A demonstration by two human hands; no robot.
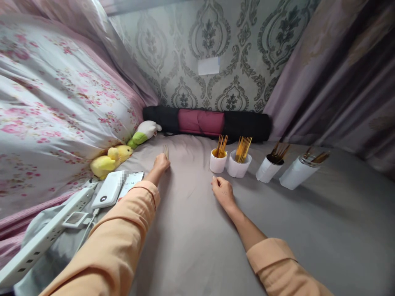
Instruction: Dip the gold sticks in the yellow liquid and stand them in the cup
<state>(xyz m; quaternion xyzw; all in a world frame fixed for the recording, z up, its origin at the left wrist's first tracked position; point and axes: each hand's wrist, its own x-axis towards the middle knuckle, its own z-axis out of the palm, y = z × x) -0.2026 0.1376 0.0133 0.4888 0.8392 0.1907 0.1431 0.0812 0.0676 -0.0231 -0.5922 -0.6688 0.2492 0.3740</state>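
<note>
My left hand (161, 163) is closed round a small bundle of thin pale sticks (166, 152), whose tips point up past the fingers. Off to the right, my right hand (222, 191) has its fingers curled in; whether anything is between them does not show. Just beyond it stands a white cup (217, 163) with brown sticks (222, 144) upright inside. A wider white cup (238, 167) with a dense bunch of sticks (243, 149) is beside that one. Farther right, a dark-mouthed white cup (268, 170) and a taller white container (298, 173) also hold sticks.
A grey sheet (191, 238) covers the surface. At left lie a power strip (51, 232), a white power bank (108, 191), a phone (133, 181), a yellow plush toy (108, 161) and a green-and-white plush (143, 133). A black and maroon roll (202, 122) lies along the patterned wall.
</note>
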